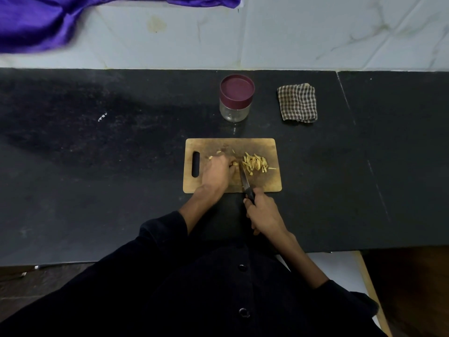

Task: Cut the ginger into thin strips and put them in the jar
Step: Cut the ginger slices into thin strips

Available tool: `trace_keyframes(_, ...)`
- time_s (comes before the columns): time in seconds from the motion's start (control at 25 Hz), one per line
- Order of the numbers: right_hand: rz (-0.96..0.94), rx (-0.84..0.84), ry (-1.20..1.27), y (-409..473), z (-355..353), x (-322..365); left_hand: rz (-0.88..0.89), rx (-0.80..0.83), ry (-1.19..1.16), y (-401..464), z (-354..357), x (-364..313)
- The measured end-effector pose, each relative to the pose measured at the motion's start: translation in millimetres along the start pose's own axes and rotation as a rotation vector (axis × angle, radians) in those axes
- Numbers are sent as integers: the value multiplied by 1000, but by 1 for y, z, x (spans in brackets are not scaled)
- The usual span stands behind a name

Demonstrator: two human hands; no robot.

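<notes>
A wooden cutting board (pixel 267 147) lies on the black counter. A pile of thin ginger strips (pixel 255 163) sits on its right half. My left hand (pixel 217 172) presses curled fingers onto a small ginger piece (pixel 235 163) at the board's middle, mostly hidden under the fingers. My right hand (pixel 263 212) grips the black handle of a knife (pixel 245 179), whose blade stands between the ginger piece and the strip pile. A few ginger scraps (pixel 218 152) lie beyond my left hand. A clear glass jar (pixel 235 111) with its maroon lid on stands behind the board.
A folded checked cloth (pixel 297 102) lies right of the jar. Purple fabric (pixel 36 20) hangs over the white wall at the back left. The black counter (pixel 97 166) stretches wide to both sides, with a seam at the right.
</notes>
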State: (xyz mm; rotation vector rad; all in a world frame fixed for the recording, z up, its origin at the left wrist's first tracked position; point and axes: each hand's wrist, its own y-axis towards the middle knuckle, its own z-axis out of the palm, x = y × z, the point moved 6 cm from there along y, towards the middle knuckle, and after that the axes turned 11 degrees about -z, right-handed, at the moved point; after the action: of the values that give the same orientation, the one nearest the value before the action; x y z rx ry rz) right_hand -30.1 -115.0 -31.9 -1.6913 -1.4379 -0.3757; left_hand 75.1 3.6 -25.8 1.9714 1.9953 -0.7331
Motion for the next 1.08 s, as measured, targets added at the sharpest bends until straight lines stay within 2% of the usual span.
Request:
trace_keyframes(0.24, -24, -22, -7, 1, -2, 1, -2, 34, -37, 3, 2, 2)
trace_keyframes(0.56, -129, -72, -143, 16, -8, 16, -32, 30, -85, 7, 2, 5)
trace_keyframes(0.84, -90, -48, -204, 31, -6, 22, -41, 20, -77, 6, 7, 8)
trace_keyframes(1.08, -64, -39, -233, 34, -2, 20, 55, -37, -68, 1, 5, 5)
